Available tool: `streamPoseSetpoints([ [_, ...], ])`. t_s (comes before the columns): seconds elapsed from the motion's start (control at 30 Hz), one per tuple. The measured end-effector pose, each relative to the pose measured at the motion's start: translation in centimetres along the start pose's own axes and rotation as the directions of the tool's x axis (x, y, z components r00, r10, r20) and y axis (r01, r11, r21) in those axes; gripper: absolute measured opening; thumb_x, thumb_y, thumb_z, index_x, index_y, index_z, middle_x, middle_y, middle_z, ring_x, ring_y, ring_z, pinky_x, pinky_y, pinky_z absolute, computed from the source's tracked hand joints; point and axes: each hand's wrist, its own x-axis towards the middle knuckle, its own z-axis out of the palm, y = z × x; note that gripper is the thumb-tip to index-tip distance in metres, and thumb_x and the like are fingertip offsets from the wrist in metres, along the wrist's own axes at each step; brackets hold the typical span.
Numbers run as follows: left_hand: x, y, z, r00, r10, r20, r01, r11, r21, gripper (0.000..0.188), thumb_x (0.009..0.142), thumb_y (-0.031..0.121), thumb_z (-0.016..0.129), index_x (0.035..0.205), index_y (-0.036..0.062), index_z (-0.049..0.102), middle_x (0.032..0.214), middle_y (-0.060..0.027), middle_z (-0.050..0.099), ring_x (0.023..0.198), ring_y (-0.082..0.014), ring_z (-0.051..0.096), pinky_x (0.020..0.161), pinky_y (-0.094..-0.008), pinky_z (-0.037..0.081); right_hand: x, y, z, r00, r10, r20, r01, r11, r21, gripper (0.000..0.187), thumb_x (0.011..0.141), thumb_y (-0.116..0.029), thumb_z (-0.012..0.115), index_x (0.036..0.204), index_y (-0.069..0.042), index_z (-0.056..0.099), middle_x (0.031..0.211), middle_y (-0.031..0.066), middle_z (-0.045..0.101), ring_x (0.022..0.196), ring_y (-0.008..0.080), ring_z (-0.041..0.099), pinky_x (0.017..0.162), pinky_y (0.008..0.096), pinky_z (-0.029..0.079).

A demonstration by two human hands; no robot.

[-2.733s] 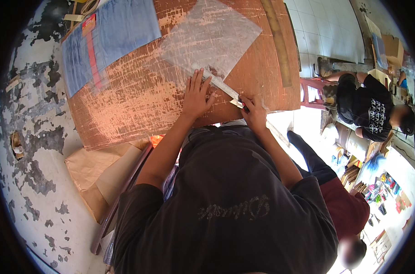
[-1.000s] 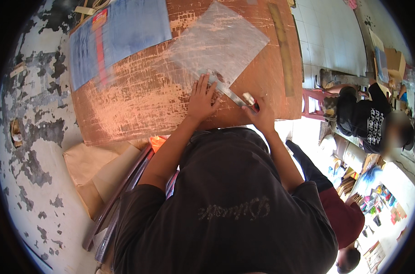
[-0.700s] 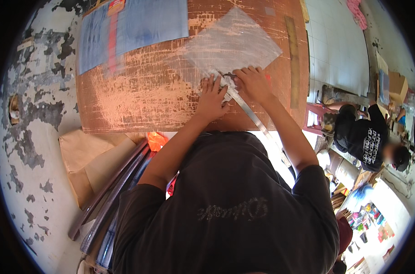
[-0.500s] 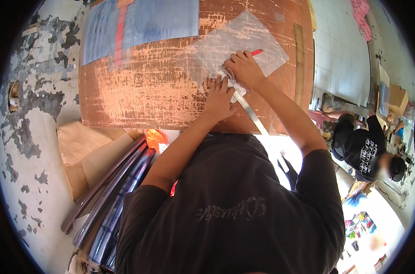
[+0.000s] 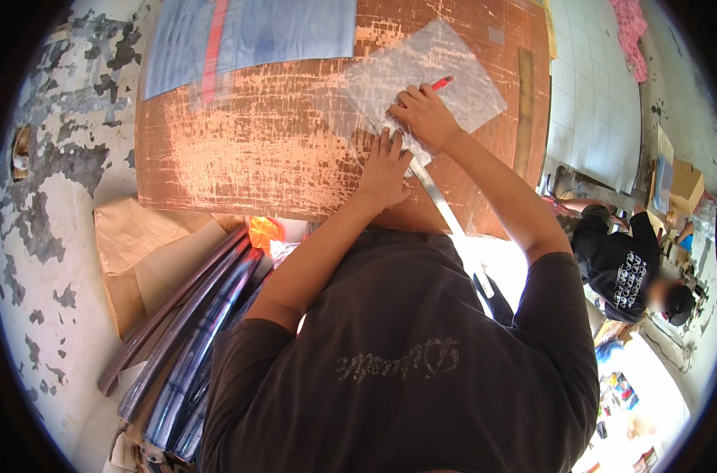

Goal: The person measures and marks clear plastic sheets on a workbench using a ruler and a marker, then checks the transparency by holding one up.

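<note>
Pressing flat with fingers spread, the left hand (image 5: pixel 384 169) pins a long metal ruler (image 5: pixel 437 206) against a clear plastic sheet (image 5: pixel 421 75) laid on a worn, orange-brown wooden tabletop (image 5: pixel 248 150). Just beyond it on the sheet, the right hand (image 5: pixel 423 117) is curled around a red pen-like tool (image 5: pixel 441 83), whose tip pokes out past the knuckles and rests on the plastic alongside the ruler. The ruler runs diagonally from under both hands back across the tabletop's near edge toward the person's dark shirt. At the far left of the tabletop lies a blue sheet with a red stripe (image 5: pixel 248 35); a narrow wooden strip (image 5: pixel 524 110) lies along its right side. Below the tabletop's near left corner, dark rolls of material (image 5: pixel 193 331) lean beside brown paper (image 5: pixel 145 252) and an orange scrap (image 5: pixel 262 232). Right of the tabletop, well apart, another person in a black shirt (image 5: pixel 623 268) sits on the floor.
</note>
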Motion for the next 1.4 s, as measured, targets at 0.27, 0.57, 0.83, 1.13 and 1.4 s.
streamPoseSetpoints([
  [0.27, 0.0, -0.1, 0.1, 1.000, 0.012, -0.002, -0.012, 0.999, 0.033, 0.073, 0.075, 0.035, 0.080, 0.136, 0.0035, 0.057, 0.159, -0.0327, 0.035, 0.153, -0.0551, 0.025, 0.126, -0.0620, 0.023, 0.7, 0.4, -0.7, 0.995, -0.098, -0.010, 0.097, 0.995, -0.025, 0.018, 0.088, -0.019, 0.071, 0.106, -0.018, 0.069, 0.103, 0.0015, 0.062, 0.112, 0.0196, 0.056, 0.101, 0.0372, 0.040],
  [0.57, 0.4, 0.4, -0.2, 0.999, -0.034, 0.034, 0.031, 0.995, 0.091, 0.069, 0.080, 0.045, 0.080, 0.134, 0.0067, 0.060, 0.157, -0.0284, 0.037, 0.152, -0.0536, 0.027, 0.124, -0.0606, 0.027, 1.6, 1.6, -0.1, 0.968, -0.243, 0.061, 0.245, 0.969, -0.033, 0.022, 0.088, -0.023, 0.073, 0.110, -0.019, 0.069, 0.110, -0.0009, 0.062, 0.116, 0.0176, 0.054, 0.102, 0.0357, 0.039],
  [0.83, 0.2, 0.1, -0.3, 1.000, -0.022, 0.016, 0.022, 1.000, 0.000, 0.070, 0.075, 0.035, 0.081, 0.134, 0.0052, 0.058, 0.159, -0.0306, 0.035, 0.153, -0.0553, 0.025, 0.121, -0.0626, 0.031, 1.6, 2.3, -0.1, 0.960, -0.265, 0.091, 0.265, 0.964, 0.010, 0.023, 0.089, -0.018, 0.070, 0.112, -0.017, 0.069, 0.109, 0.0006, 0.063, 0.112, 0.0194, 0.056, 0.100, 0.0367, 0.039],
  [1.13, 0.4, 0.6, -1.1, 0.993, -0.045, 0.110, 0.043, 0.999, 0.019, 0.077, 0.076, 0.039, 0.081, 0.140, 0.0051, 0.056, 0.162, -0.0305, 0.031, 0.155, -0.0542, 0.021, 0.125, -0.0607, 0.026, 1.7, 2.6, 0.5, 0.976, -0.216, 0.016, 0.216, 0.976, 0.010, 0.021, 0.085, -0.022, 0.073, 0.105, -0.018, 0.069, 0.109, -0.0007, 0.063, 0.115, 0.0177, 0.056, 0.101, 0.0361, 0.039],
  [1.4, -1.3, -1.9, -0.4, 0.996, 0.084, 0.020, -0.084, 0.996, 0.011, 0.077, 0.084, 0.041, 0.076, 0.149, 0.0078, 0.053, 0.167, -0.0251, 0.029, 0.157, -0.0467, 0.021, 0.128, -0.0583, 0.020, -6.8, -1.1, -4.2, 0.793, 0.585, 0.171, -0.603, 0.710, 0.364, 0.040, 0.085, -0.035, 0.083, 0.110, -0.007, 0.068, 0.105, 0.0122, 0.067, 0.094, 0.0338, 0.069, 0.083, 0.0464, 0.053],
])
